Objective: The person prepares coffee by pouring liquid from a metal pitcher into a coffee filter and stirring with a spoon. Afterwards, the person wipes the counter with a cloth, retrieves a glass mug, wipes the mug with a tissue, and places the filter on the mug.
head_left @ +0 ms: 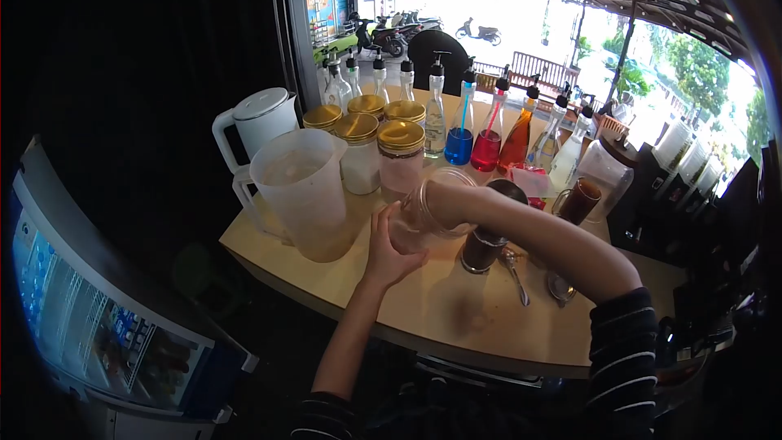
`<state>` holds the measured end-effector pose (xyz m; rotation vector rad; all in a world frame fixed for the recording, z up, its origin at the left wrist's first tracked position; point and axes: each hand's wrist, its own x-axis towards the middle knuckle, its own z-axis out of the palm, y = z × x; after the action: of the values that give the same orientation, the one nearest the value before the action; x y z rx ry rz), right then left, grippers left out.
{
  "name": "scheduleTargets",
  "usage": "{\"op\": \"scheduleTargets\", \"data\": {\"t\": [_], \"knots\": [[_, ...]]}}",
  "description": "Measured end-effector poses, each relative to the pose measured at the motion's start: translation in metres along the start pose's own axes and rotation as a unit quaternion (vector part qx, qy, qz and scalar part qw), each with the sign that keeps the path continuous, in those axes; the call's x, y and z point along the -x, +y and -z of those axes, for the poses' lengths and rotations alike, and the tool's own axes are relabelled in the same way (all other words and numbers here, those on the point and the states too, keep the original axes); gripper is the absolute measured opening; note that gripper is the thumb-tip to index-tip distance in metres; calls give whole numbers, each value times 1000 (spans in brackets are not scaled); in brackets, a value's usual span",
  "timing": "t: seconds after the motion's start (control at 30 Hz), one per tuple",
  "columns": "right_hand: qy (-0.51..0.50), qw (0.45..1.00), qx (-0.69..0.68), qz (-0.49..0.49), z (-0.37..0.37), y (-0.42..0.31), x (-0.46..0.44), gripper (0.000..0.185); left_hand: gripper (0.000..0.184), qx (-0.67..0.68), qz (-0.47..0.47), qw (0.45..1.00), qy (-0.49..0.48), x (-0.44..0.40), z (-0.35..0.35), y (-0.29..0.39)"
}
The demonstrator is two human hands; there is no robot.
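Clear, thin-looking jar [410, 232], glass or plastic uncertain, tilted above the counter [407, 301], near a gold-lidded jar [401, 165]; base contact cannot be told. Judged light, stiff, slippery if wet, brittle if glass. Best hold: round the lower wall, rim left free. Left hand [391, 254]: forearm angled up from below, thumb and fingers clasping the jar's side. Right hand [446, 204]: inside the mouth, forearm sloping across above a dark-filled jar [481, 251]; finger grip hidden, cannot tell.
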<state>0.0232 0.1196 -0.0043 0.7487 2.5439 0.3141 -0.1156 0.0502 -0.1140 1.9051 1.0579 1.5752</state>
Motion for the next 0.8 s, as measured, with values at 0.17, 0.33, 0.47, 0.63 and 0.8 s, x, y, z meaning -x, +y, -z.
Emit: {"op": "scheduleTargets", "data": {"t": [0.17,0.33,0.47,0.63,0.8], "knots": [[107,981,-158,28,-57,15,-2,25,97,0,-43,999,-5,0,1,-4],[151,983,-58,89,-2,-9,34,28,99,7,-28,999,-16,0,0,-9],[156,960,-232,32,-9,-9,33,29,99,13,-32,999,-21,-1,-1,-10],[119,983,-123,69,4,-14,33,27,99,17,-31,999,-24,-1,-1,-8],[50,995,-73,52,-16,-10,17,27,98,17,-37,999,-24,0,-2,-12]]}}
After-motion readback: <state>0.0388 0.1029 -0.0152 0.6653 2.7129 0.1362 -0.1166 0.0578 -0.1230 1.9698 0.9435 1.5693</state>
